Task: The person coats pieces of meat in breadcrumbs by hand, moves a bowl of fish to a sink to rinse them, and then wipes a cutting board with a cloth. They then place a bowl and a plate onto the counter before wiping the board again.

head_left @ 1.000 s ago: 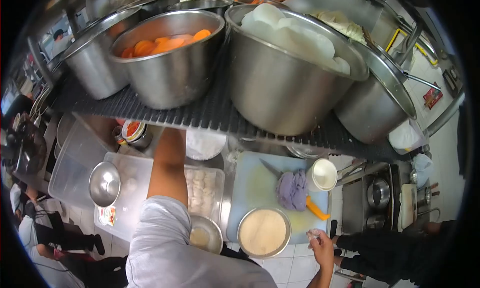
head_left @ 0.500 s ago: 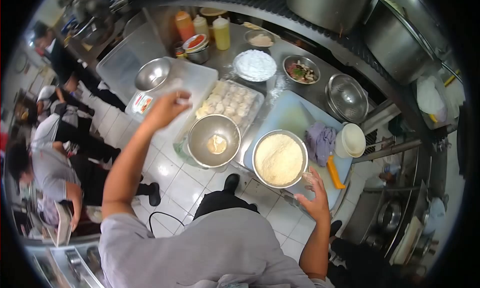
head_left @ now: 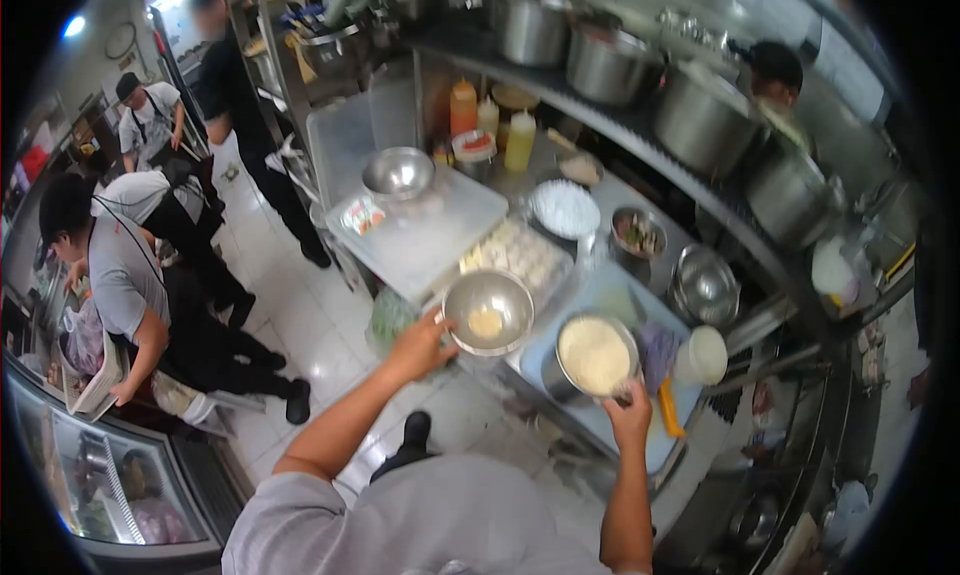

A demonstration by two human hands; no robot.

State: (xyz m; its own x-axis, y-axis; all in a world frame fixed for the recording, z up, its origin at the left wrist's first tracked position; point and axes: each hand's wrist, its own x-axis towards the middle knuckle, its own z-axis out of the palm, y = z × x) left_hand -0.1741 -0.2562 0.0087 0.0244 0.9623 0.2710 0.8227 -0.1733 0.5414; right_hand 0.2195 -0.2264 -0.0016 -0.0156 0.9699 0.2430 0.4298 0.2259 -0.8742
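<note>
Kitchen line, mid-shift: a cook's left hand [head_left: 420, 345] closes its fingers on the rim of a steel bowl [head_left: 488, 312] of pale yellow mix at the surface's near edge. The right hand [head_left: 630, 415], fingers curled, meets the near rim of the breadcrumb bowl [head_left: 595, 355] alongside; its grip cannot be told.

No legible text, brand or number anywhere you look.
- Colourful printed card [head_left: 362, 215] on white lid [head_left: 440, 245], far-left of steel bowl [head_left: 488, 310] gripped by your left hand [head_left: 420, 347]: red and green print shows, words too small to read.
- Wall clock [head_left: 120, 40], far left: dial blurred, numerals unreadable.
- Squeeze bottles [head_left: 519, 140], far side of counter: any label print too small to tell.
</note>
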